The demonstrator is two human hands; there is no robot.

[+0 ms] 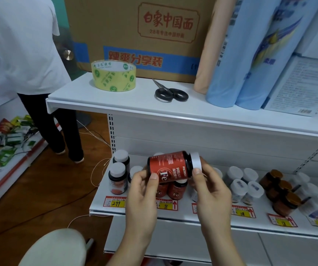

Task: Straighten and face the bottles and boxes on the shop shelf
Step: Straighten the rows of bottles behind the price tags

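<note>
A dark bottle with a red "Fe" label [170, 166] and a white cap lies sideways in the air above the lower shelf [185, 215]. My left hand [142, 191] grips its base end, thumb on the label. My right hand [210, 187] pinches the white cap end. Under it stand two matching red-label bottles [176, 191] at the shelf front. To the left stand dark bottles with white caps [117, 179]. White-capped bottles [244, 187] and brown jars [280, 191] fill the shelf to the right.
On the upper shelf [116, 104] sit a yellow tape roll [113, 75], black scissors [170, 93], a large cardboard box [141, 35], blue rolls [250, 64] and a white box [300, 85]. A person in a white shirt [24, 45] stands at left. Price tags [116, 201] line the shelf edge.
</note>
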